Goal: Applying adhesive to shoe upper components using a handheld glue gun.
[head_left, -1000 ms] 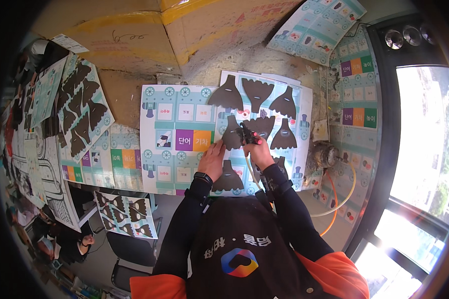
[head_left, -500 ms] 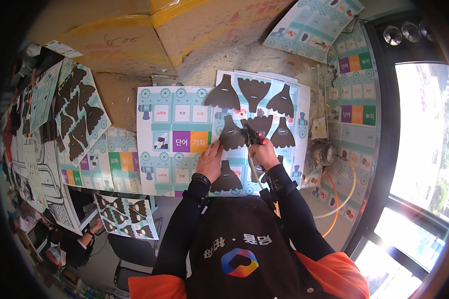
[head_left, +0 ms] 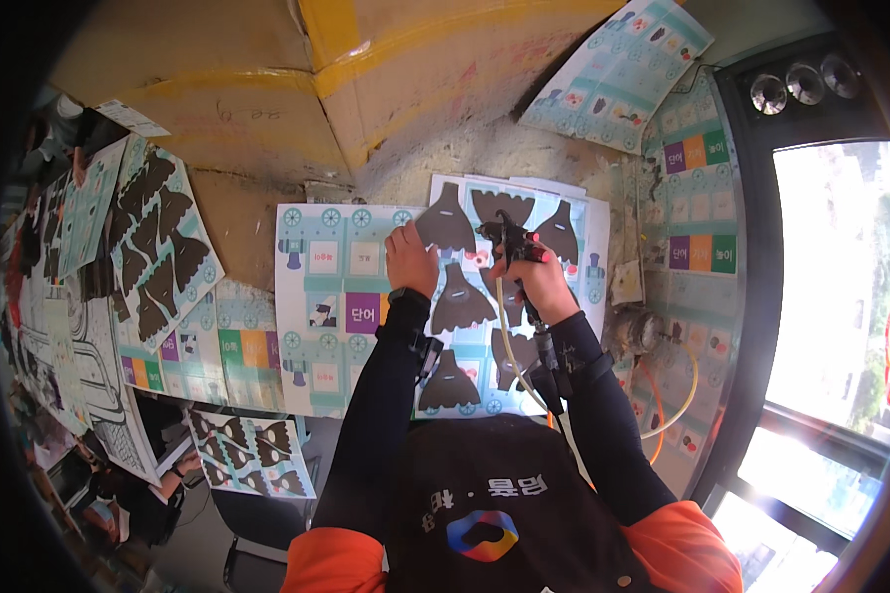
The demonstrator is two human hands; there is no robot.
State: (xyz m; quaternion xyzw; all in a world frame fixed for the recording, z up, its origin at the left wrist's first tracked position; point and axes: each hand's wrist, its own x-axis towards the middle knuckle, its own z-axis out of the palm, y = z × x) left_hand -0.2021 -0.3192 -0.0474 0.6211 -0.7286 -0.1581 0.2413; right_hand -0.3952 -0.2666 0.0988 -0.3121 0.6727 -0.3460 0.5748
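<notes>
Workbench [head_left: 267, 222]: a worn brown surface under everything, with cardboard boxes taped in yellow [head_left: 366, 69] at its far side.
Printed sheets: the largest one in hand, a pale blue board-style sheet [head_left: 331, 296], lies flat in front of the person; a white sheet [head_left: 593, 247] lies just beside it, and both carry the work.
Dark cut-outs: several bell-shaped dark pieces lie on these sheets in rows, one at the top [head_left: 446, 223] touching the left hand, another [head_left: 462, 301] between the two forearms. More of them sit on a sheet far to the left [head_left: 158, 242].
Left hand [head_left: 410, 259]: spread flat, palm down, fingers pressing the sheet at the lower edge of the top cut-out; it pins, it does not pinch.
Right hand [head_left: 542, 284]: wrapped tight round the grip of a small spray gun [head_left: 509, 240], nozzle pointing at the pieces near the top row.
Hose [head_left: 509, 346]: a pale tube runs from the gun back along the right forearm.
Doing the step well, as a judgement: the flat hand should stay clear of the nozzle's line while holding the paper from lifting; the gun is best kept square to the piece and moved evenly, so that the coat stays uniform and does not pool on one shape; the hose needs slack, lest it drag across wet pieces.
</notes>
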